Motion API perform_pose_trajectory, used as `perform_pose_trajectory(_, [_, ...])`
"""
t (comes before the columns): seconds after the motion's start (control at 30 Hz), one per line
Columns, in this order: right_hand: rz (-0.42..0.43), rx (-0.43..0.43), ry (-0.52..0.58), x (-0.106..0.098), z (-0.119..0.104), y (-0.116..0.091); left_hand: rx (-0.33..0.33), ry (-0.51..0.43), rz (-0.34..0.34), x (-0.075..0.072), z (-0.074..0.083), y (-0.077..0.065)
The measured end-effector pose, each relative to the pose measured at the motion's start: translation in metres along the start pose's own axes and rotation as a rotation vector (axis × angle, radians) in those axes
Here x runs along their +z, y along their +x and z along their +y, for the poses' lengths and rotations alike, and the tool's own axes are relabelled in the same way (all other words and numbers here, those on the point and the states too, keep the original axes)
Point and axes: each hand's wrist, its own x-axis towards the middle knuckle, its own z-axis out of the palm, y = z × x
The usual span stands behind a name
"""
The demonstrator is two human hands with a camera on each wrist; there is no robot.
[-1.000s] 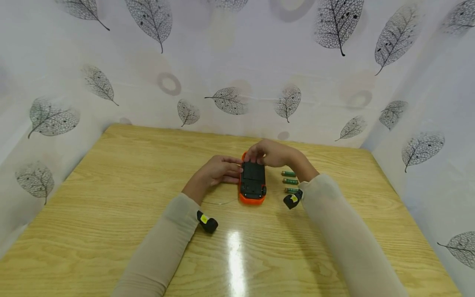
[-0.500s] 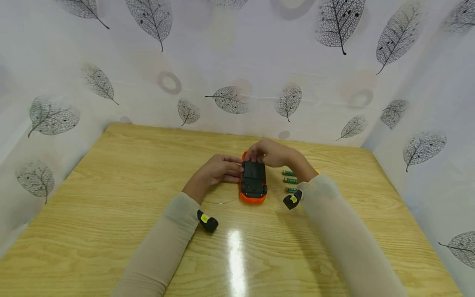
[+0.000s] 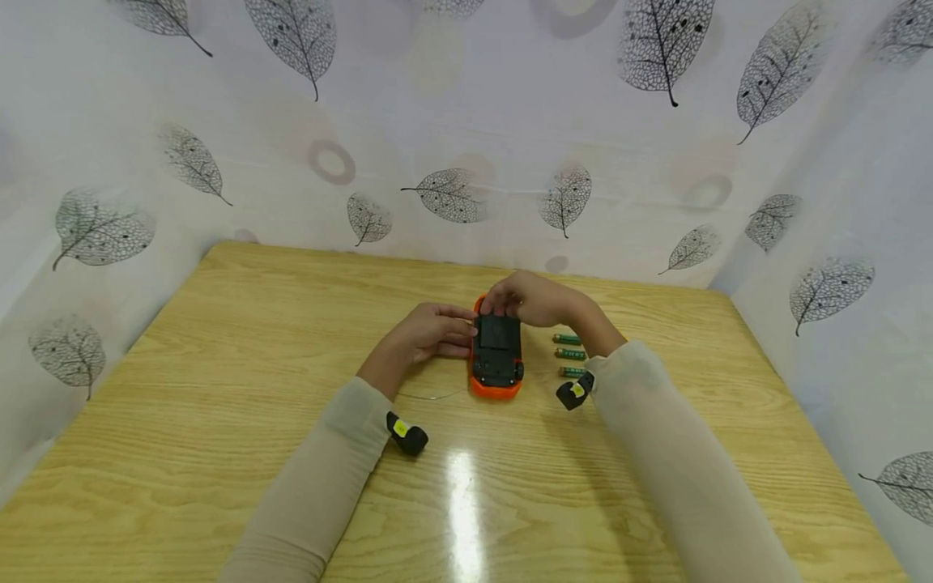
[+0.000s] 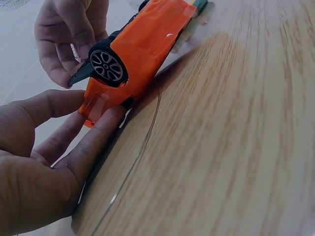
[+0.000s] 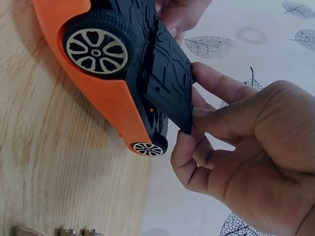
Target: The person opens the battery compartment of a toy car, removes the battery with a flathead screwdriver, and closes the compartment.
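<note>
An orange toy car (image 3: pixel 496 389) lies upside down on the table, its black underside facing up. My left hand (image 3: pixel 430 334) holds the car's left side, its fingers at the orange body and chassis edge. With thumb and fingers, my right hand (image 5: pixel 241 128) pinches the black battery cover (image 5: pixel 170 73) by its edge. The cover tilts up from the underside, and a gap shows beneath it near the wheel (image 5: pixel 147 149). In the left wrist view, part of the cover (image 4: pixel 82 73) shows beside a wheel (image 4: pixel 106 66). What lies under the cover is mostly hidden.
Three green batteries (image 3: pixel 570 354) lie in a column right of the car, near my right wrist. A small bit of yellow (image 3: pixel 625 339) shows behind that wrist, mostly hidden. A thin shiny strand (image 4: pixel 129 172) runs along the wooden table (image 3: pixel 255 486). Leaf-patterned cloth (image 3: pixel 466 121) stands behind.
</note>
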Motion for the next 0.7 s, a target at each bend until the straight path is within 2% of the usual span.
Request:
perform_pose_trajectory(0.4, [0.010,-0.036,0.003,0.0028,0.0018,0.0017,-0.004,-0.011,-0.005,-0.0003,0.0001,0.0001])
perform_pose_trajectory(0.7, [0.006,-0.032,0.012,0.0032,0.0014,0.0018,-0.004,-0.014,-0.008,-0.0015,-0.0002,0.0010])
